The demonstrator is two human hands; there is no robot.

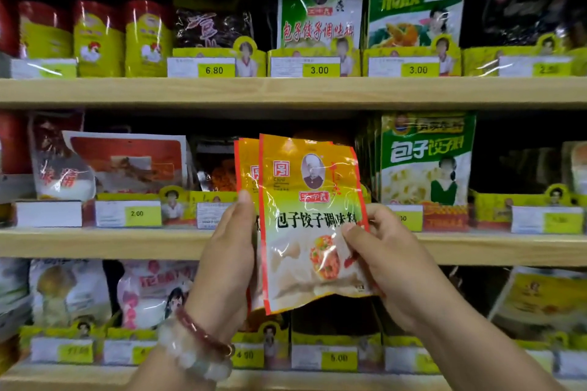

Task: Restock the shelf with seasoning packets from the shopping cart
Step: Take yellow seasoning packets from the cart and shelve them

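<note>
together, the left hand [227, 251] and right hand [386, 259] grip two glossy orange-and-yellow plastic seasoning packets [309, 219]. fingers curl round the packets' edges, before the middle wooden shelf's [95, 243] front edge.

My two bare forearms, no sleeves, left wrist wearing a dark red bead bracelet [203, 332], a chunky pale translucent bead bracelet [190, 355] beside it
</note>
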